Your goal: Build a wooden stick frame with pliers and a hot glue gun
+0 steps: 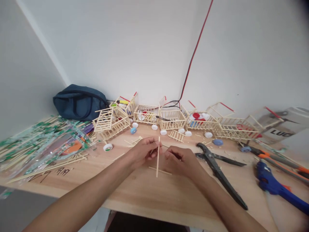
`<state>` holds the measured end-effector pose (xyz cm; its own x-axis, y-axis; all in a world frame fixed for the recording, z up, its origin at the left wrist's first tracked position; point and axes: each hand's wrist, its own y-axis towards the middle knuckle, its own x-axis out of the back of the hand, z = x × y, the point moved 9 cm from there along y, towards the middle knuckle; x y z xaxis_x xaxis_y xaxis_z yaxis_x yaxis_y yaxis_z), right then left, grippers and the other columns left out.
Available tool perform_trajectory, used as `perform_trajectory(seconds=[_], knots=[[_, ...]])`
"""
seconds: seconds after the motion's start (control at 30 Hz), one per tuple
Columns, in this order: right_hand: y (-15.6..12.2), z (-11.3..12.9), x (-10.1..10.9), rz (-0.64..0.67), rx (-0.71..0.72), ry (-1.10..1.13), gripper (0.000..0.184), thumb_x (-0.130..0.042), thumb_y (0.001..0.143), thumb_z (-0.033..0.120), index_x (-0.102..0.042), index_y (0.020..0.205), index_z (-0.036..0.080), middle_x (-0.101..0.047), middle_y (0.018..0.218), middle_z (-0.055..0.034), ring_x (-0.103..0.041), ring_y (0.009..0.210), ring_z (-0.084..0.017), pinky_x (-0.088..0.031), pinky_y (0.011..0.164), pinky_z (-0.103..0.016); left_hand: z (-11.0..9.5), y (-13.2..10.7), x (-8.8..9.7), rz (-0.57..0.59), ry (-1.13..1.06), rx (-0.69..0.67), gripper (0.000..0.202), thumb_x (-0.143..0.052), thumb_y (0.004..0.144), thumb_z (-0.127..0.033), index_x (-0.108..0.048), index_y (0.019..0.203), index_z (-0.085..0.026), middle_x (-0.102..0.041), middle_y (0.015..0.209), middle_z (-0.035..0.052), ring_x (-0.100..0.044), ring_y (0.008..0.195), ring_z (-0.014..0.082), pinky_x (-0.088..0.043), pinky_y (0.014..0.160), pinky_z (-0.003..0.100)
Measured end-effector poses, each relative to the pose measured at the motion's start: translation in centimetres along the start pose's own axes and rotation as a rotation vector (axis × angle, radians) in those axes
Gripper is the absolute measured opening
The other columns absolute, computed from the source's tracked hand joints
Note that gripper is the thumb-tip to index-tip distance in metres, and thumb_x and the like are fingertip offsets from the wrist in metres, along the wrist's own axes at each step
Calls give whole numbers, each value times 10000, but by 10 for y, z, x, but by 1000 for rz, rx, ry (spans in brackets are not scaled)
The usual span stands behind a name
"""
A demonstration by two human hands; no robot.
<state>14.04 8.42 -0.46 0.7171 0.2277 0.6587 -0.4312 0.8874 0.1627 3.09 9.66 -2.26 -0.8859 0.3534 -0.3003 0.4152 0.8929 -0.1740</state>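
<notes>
My left hand (144,150) pinches a thin wooden stick (157,166) between thumb and fingers, above the front middle of the table. The stick stands nearly upright in the view, its lower end free. Just to the right is my right hand (181,158), its fingers curled and close together; whatever they may hold is hidden. Another wooden stick (166,172) lies on the tabletop below the hands. Behind them lies a small ladder-like panel of sticks (176,135), near several white bottle caps (163,132).
Small stick-built carts (172,120) line the wall. Black pliers (220,174) and a blue glue gun (270,182) lie right. Wrapped sticks (26,141) are heaped left, before a blue bag (79,102). A red-black cable (193,54) hangs down the wall.
</notes>
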Motion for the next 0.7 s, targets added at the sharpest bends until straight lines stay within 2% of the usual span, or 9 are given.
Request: perform_trajectory(seconds=[0.1, 0.2, 0.4, 0.53, 0.7], knots=[[1, -1, 4, -28, 8, -29, 303, -459, 893, 357, -586, 684, 178, -491, 564, 37, -405, 546, -99, -292, 526, -217, 4, -2, -3, 32, -9, 46, 314, -687, 723, -406, -560, 821, -135, -558, 632, -15, -358, 444, 37, -180, 397, 165], [1, 0, 5, -36, -5, -16, 328, -454, 906, 397, -600, 711, 178, -523, 582, 31, -409, 547, -98, -291, 524, -222, 8, -3, -11, 125, -12, 79, 329, -690, 733, -427, -556, 816, -138, -525, 601, -30, -337, 441, 35, -171, 404, 173], [0, -7, 11, -130, -65, 130, 262, -539, 870, 423, -583, 1008, 206, -602, 696, 23, -503, 599, -112, -345, 538, -219, 9, -3, -14, 189, 89, 46, 346, -666, 762, -460, -581, 768, -124, -508, 599, -23, -303, 472, 38, -130, 451, 206], [1, -9, 16, -168, -39, 181, 177, -522, 879, 358, -592, 911, 198, -620, 786, -4, -538, 681, -120, -374, 587, -229, 13, -3, -15, 209, 125, 50, 337, -646, 778, -465, -593, 778, -133, -517, 594, -22, -284, 469, 46, -119, 464, 225], [4, -13, 14, -126, -66, 286, 211, -559, 841, 385, -577, 792, 180, -556, 694, 12, -483, 617, -108, -359, 544, -223, 12, 0, -12, 165, 208, 1, 362, -641, 776, -490, -607, 794, -130, -529, 592, -19, -366, 511, 62, -188, 497, 217]])
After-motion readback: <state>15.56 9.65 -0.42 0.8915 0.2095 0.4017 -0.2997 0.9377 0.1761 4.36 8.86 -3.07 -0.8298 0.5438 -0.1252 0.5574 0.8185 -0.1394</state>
